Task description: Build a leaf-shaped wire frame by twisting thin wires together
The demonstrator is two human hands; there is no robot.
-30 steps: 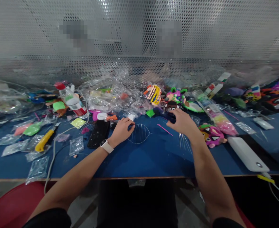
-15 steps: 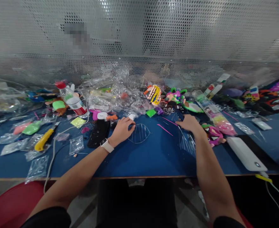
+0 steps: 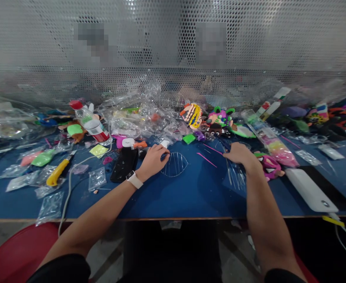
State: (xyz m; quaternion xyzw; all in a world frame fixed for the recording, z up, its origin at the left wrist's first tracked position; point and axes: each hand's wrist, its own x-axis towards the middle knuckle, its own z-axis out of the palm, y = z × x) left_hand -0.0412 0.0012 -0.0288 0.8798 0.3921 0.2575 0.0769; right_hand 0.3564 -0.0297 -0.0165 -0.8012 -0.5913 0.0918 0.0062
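Fingers of left hand (image 3: 153, 159) curled, tips touching clear shell (image 3: 175, 165). Right hand (image 3: 240, 154) flat, loosely open, beside clear sticks (image 3: 234, 177); pink stick (image 3: 206, 160) between hands.

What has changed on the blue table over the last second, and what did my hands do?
The right hand pulled back from the dark clay piece by the toy figures, drawing toward you and to the right; it now rests on the table beside the clear sticks, holding nothing visible. The left hand stayed on the edge of the clear leaf-shaped mould. The pink stick and yellow knife did not move.
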